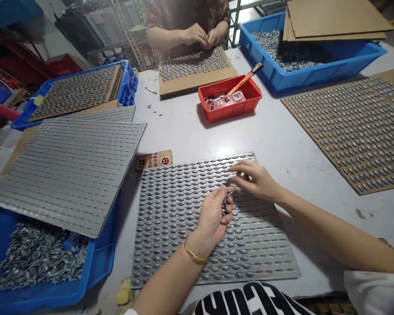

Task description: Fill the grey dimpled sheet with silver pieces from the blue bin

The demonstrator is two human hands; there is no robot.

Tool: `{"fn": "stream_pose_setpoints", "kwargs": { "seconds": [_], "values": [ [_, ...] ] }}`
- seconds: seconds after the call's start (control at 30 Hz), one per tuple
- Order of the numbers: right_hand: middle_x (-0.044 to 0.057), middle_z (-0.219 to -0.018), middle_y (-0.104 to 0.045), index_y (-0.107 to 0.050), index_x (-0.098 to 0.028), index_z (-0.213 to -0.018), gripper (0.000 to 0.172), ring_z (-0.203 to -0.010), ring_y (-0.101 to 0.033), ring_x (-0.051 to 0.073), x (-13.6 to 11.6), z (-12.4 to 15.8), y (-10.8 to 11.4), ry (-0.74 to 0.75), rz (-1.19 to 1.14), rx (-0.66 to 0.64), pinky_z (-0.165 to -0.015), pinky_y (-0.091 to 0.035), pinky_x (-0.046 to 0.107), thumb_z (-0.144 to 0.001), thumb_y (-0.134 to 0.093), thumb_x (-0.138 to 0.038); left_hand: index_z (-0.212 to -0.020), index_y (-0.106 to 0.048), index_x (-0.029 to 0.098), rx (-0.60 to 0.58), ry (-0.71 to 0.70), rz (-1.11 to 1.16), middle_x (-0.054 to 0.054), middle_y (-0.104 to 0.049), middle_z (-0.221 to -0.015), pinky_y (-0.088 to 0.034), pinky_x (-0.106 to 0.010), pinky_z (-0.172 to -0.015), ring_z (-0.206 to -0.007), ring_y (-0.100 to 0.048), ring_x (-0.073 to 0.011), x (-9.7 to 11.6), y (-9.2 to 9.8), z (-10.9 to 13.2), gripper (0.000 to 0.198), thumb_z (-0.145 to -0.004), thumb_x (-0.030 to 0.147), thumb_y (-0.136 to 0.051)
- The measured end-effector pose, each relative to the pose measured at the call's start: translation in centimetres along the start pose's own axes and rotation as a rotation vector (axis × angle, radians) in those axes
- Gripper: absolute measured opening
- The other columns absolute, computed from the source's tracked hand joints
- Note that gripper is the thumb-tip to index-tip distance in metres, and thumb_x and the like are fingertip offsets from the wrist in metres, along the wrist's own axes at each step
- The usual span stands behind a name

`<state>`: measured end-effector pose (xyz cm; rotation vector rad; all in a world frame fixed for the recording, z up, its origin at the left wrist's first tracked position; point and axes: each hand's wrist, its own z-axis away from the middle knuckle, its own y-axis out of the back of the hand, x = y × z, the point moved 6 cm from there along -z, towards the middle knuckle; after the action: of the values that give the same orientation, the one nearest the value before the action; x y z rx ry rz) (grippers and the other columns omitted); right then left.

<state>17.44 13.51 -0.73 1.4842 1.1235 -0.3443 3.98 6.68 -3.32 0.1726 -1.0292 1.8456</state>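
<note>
Several small grey metal pieces (228,202) are bunching in the person's left hand (213,214), which is turning palm-up with its fingers curling over them, and a gold bangle (194,253) is sitting at its wrist. The right hand (254,180) is reaching across with its fingers loosely spread, either touching the rows or hovering just over them; the view does not settle which. Both hands are working above a dimpled metal sheet (284,267), whose rows are packed with similar pieces. Those pieces are probably light, stiff and slick, so a loose palm could easily shed them, and a fingertip-and-thumb pinch suits them best. The sheet looks thin but stiff, best gripped by its bare edges. Beside its top edge, a small printed card (153,160) is showing Chinese characters, too small to read. Nearby, a blue plastic crate (100,267) is holding a heap of loose pieces, and a ribbed metal sheet (68,175) is leaning over it. Across the table, a co-worker's hands (200,37) are coming close together above another board (197,81).
</note>
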Motion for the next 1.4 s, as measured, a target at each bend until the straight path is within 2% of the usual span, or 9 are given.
{"fn": "stream_pose_setpoints", "kwargs": {
  "seconds": [0.1,0.3,0.4,0.5,0.67,1.03,1.2,1.33,1.4],
  "values": [
    [0.007,-0.098,-0.065,-0.067,-0.022,-0.105,0.019,-0.087,-0.061,0.017,-3.2,0.8,0.0,0.027,-0.167,-0.115,-0.060,-0.049,0.026,-0.090,-0.058,-0.028,-0.091,-0.060,0.013,0.013,-0.031,-0.020,0.002,-0.049,-0.072,-0.017,-0.011,-0.033,-0.048,-0.039,-0.0019,0.0,-0.1,-0.2,0.033,-0.078,0.042,-0.071],
    [0.007,-0.091,-0.066,-0.067,-0.023,-0.098,0.017,-0.085,-0.060,0.019,-5.3,1.5,0.1,0.132,0.031,-0.104,-0.073,-0.051,0.034,-0.092,-0.051,-0.023,-0.086,-0.057,0.015,0.090,-0.016,0.004,0.000,-0.053,-0.069,-0.019,-0.012,-0.033,-0.049,-0.044,-0.0046,-0.3,0.1,-0.3,0.034,-0.077,0.046,-0.069],
    [0.006,-0.089,-0.067,-0.064,-0.023,-0.098,0.017,-0.081,-0.061,0.018,-3.9,1.6,0.7,0.091,0.014,-0.015,-0.069,-0.050,0.032,-0.093,-0.049,-0.021,-0.091,-0.061,0.014,0.079,0.016,0.006,-0.002,-0.054,-0.072,-0.018,-0.012,-0.033,-0.050,-0.045,-0.0047,-0.4,0.1,-0.2,0.027,-0.079,0.037,-0.066],
    [0.006,-0.090,-0.067,-0.063,-0.022,-0.095,0.015,-0.081,-0.061,0.018,-1.0,1.5,1.3,0.049,0.060,0.093,-0.067,-0.049,0.031,-0.092,-0.049,-0.020,-0.096,-0.064,0.011,0.060,0.034,-0.036,-0.002,-0.054,-0.076,-0.016,-0.013,-0.033,-0.052,-0.045,-0.0040,-0.2,0.1,0.1,0.025,-0.077,0.027,-0.064],
    [0.007,-0.089,-0.067,-0.064,-0.020,-0.091,0.015,-0.082,-0.061,0.019,3.5,0.8,0.0,0.083,0.225,0.089,-0.072,-0.049,0.032,-0.090,-0.049,-0.018,-0.098,-0.063,0.012,0.060,0.066,-0.049,-0.002,-0.055,-0.078,-0.017,-0.013,-0.034,-0.054,-0.045,-0.0040,-0.3,0.1,0.5,0.028,-0.070,0.015,-0.065],
    [0.008,-0.097,-0.066,-0.069,-0.020,-0.091,0.023,-0.088,-0.058,0.019,4.0,0.0,-1.5,0.111,0.499,-0.045,-0.073,-0.046,0.029,-0.090,-0.046,-0.013,-0.092,-0.061,0.014,0.043,0.058,-0.030,-0.001,-0.055,-0.077,-0.017,-0.012,-0.035,-0.054,-0.044,-0.0034,-0.3,0.0,0.3,0.027,-0.069,0.020,-0.073],
    [0.009,-0.097,-0.066,-0.069,-0.020,-0.095,0.025,-0.088,-0.060,0.020,3.4,-0.1,-1.0,0.111,0.388,-0.058,-0.074,-0.050,0.032,-0.090,-0.045,-0.015,-0.090,-0.063,0.014,0.021,0.031,-0.015,0.000,-0.054,-0.076,-0.018,-0.011,-0.035,-0.053,-0.044,-0.0029,-0.1,0.1,0.2,0.032,-0.068,0.029,-0.079],
    [0.007,-0.096,-0.065,-0.064,-0.021,-0.105,0.019,-0.082,-0.061,0.018,0.1,0.6,0.2,0.088,0.065,0.012,-0.066,-0.052,0.031,-0.090,-0.052,-0.022,-0.084,-0.060,0.014,0.036,0.006,0.003,0.001,-0.052,-0.074,-0.017,-0.011,-0.035,-0.052,-0.041,-0.0022,0.0,0.3,0.1,0.033,-0.066,0.033,-0.081],
    [0.007,-0.097,-0.065,-0.062,-0.023,-0.107,0.019,-0.083,-0.061,0.017,-2.0,1.3,0.4,0.097,-0.076,-0.016,-0.063,-0.052,0.029,-0.090,-0.054,-0.022,-0.082,-0.059,0.014,0.050,-0.011,0.012,0.001,-0.051,-0.073,-0.017,-0.011,-0.035,-0.051,-0.040,-0.0018,0.0,0.4,0.0,0.034,-0.066,0.034,-0.081]
  ]
}}
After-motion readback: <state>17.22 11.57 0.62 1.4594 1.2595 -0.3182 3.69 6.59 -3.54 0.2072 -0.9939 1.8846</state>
